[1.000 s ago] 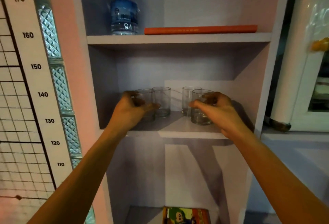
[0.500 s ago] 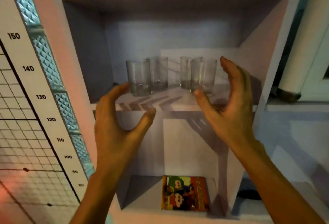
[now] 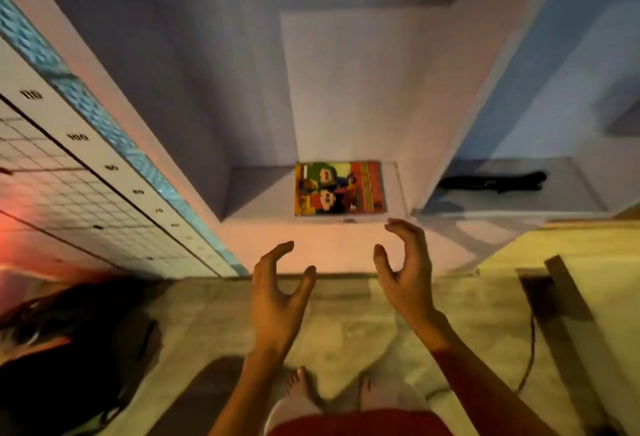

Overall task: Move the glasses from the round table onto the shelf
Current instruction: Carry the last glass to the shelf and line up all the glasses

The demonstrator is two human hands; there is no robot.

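No glasses and no round table appear in the head view; the camera points steeply down at the foot of the shelf unit (image 3: pixel 346 89). My left hand (image 3: pixel 277 293) and my right hand (image 3: pixel 405 273) hover side by side in front of the bottom compartment, above the floor. Both have curled, spread fingers and hold nothing. The shelf level that carried the glasses is out of frame above.
A colourful cartoon book (image 3: pixel 339 188) lies flat in the bottom compartment. A height chart with numbers (image 3: pixel 114 172) and a glass-block strip run along the left wall. A dark bag (image 3: pixel 69 349) lies on the floor at the left. A black object (image 3: pixel 491 181) rests on a low ledge at the right.
My hands let go of two glasses on the middle shelf and drew back empty. The view swung down from the shelf to the bottom compartment and floor.
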